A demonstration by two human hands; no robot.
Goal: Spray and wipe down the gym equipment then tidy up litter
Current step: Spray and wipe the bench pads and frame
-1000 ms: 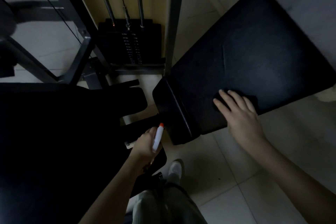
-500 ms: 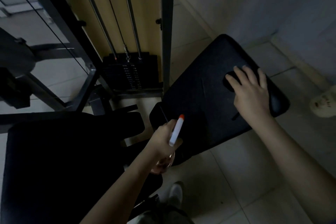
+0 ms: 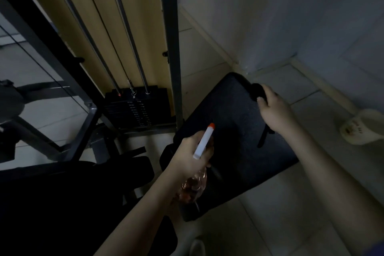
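A black padded bench pad (image 3: 232,131) slopes across the middle of the head view. My right hand (image 3: 272,108) holds a dark cloth (image 3: 256,91) at the pad's far corner, fingers curled over it. My left hand (image 3: 189,158) grips a clear spray bottle (image 3: 194,185) with a white head and orange nozzle tip, held over the near end of the pad. The cloth is mostly hidden under my fingers.
A black weight stack (image 3: 135,108) with steel guide rods stands behind the pad, inside a grey metal frame (image 3: 172,48). Another black pad (image 3: 62,203) fills the lower left. A white object (image 3: 361,129) lies on the tiled floor at right, near the wall.
My right hand has slid the cloth from the pad's near edge up to its far corner. My left hand has lifted the bottle higher, and the camera has tilted upward.
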